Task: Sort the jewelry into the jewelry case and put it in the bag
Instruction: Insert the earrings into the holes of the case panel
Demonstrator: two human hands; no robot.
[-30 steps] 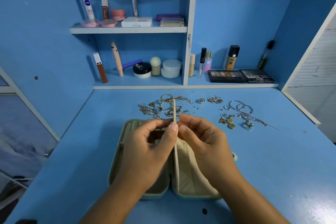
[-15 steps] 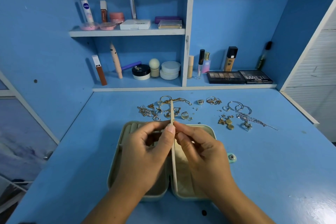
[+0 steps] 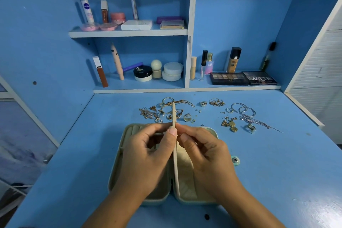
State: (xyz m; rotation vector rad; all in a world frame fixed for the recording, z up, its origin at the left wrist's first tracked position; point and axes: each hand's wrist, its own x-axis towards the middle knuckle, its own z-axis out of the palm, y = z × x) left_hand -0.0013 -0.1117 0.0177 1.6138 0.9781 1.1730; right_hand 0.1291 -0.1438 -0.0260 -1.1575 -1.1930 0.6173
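The jewelry case point(image 3: 212, 131) lies open on the table point(image 3: 277, 163), right under both hands. Its thin middle flap point(image 3: 173, 113) stands up on its edge. The flap's long line runs from 6 o'clock to 12 o'clock, btw the 2 hands.

The L hand point(image 3: 148, 153) is at 9 o'clock of the flap and the R hand point(image 3: 207, 153) is at 3 o'clock. The L fingers point(image 3: 173, 132) pinch the flap near its top. The R fingers point(image 3: 185, 137) are curled in w/ their tips pressed on the flap's other side. Maybe they hold a tiny stud, but it's too small to tell.

The loose jewelry point(image 3: 159, 114) lies on the table at 12 o'clock, just past the case. More pieces point(image 3: 233, 124) lie at 1 o'clock, and the R hand is nearer to those.

I think the step is pinning a small piece onto the flap, so the flap needs to be held straight up. No bag is in view.
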